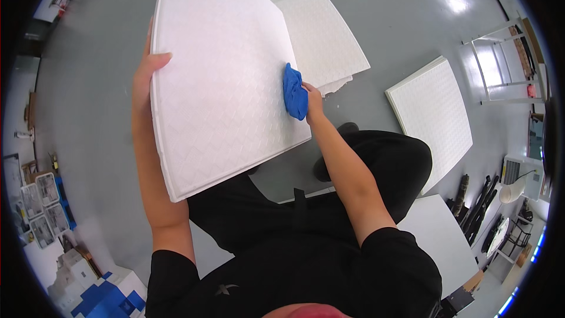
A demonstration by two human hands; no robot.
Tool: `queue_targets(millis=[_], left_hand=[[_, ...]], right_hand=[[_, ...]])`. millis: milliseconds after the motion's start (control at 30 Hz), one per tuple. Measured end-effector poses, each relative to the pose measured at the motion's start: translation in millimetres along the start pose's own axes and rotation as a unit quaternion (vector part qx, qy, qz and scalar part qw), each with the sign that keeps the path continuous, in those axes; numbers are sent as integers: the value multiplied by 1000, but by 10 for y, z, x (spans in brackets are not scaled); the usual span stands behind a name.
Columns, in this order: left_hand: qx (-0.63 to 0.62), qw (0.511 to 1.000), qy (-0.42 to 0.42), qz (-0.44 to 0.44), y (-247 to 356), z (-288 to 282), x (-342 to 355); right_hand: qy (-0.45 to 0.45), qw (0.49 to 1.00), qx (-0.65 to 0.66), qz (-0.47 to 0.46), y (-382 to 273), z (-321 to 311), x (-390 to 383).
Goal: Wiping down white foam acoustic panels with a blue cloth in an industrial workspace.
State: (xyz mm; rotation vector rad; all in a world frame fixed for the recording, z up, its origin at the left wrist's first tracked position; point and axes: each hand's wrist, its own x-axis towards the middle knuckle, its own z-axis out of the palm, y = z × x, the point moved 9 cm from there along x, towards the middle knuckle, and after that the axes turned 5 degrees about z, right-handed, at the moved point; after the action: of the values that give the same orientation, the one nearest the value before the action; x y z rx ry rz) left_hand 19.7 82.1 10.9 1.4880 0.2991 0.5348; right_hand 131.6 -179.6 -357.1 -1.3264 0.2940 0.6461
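Note:
A large white panel with a woven-looking embossed surface stands tilted in front of me. Its left edge is in the grip of my left hand, thumb on the front face and the other fingers mostly hidden behind. With my right hand I hold a crumpled blue cloth against the panel's right side. Behind the panel, further off on the floor, lie several similar white panels, overlapping, one with a ragged lower edge.
To my right a stack of white panels rests on the grey floor. A white metal frame stands beyond it. Clear boxes sit at far left, blue-and-white cartons at lower left. My bent knee is near the stack.

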Motion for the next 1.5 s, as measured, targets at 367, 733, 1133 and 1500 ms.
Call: queue_targets(millis=[367,733,1133,1500], left_hand=[[45,984,107,-137,-252,-406,-167],[37,976,124,-174,-364,-526,-154],[9,984,82,-159,-329,-336,-145],[7,991,69,-117,-247,-354,-134]], right_hand=[[56,994,90,-28,75,-138,-13],[60,944,-324,0,-122,-339,210],[236,920,-285,-129,-180,-727,238],[11,999,34,18,-90,-8,170]])
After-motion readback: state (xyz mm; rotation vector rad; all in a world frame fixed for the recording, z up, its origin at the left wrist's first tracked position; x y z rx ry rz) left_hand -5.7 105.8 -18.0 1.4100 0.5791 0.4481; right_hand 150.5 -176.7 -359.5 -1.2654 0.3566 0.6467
